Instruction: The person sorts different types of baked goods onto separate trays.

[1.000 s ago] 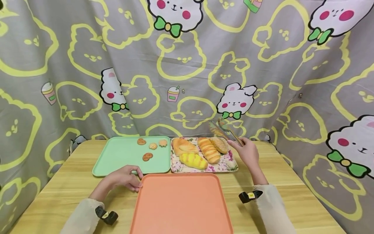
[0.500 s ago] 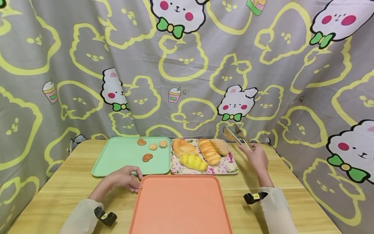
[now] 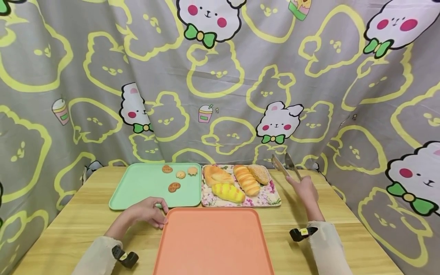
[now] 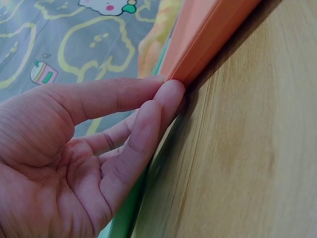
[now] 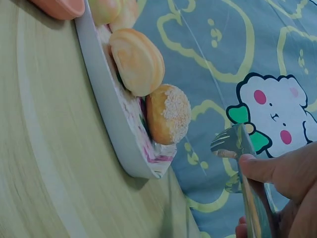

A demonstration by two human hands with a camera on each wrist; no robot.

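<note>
My left hand (image 3: 151, 212) pinches the near-left corner rim of an orange tray (image 3: 213, 240) between thumb and fingertips, as the left wrist view also shows. To the right, my right hand (image 3: 304, 189) grips a pair of metal tongs (image 3: 280, 166), their tips spread apart and pointing up toward the curtain with nothing between them. In the right wrist view the tongs (image 5: 255, 198) are held beside a sesame bun (image 5: 171, 114). That bun shares a floral tray (image 3: 264, 198) with a striped long loaf (image 3: 246, 181), a yellow bread (image 3: 228, 193) and a golden bread (image 3: 216, 175).
Left of the floral tray lies a green tray (image 3: 137, 187) holding several cookies, among them a brown pretzel (image 3: 174, 187) and a round biscuit (image 3: 192, 171). A patterned curtain (image 3: 220, 76) hangs behind the wooden table (image 3: 319, 244).
My right hand has carried the tongs to the right and lower, from over the floral tray's back edge to beyond its right side. The left hand stays at the orange tray's corner.
</note>
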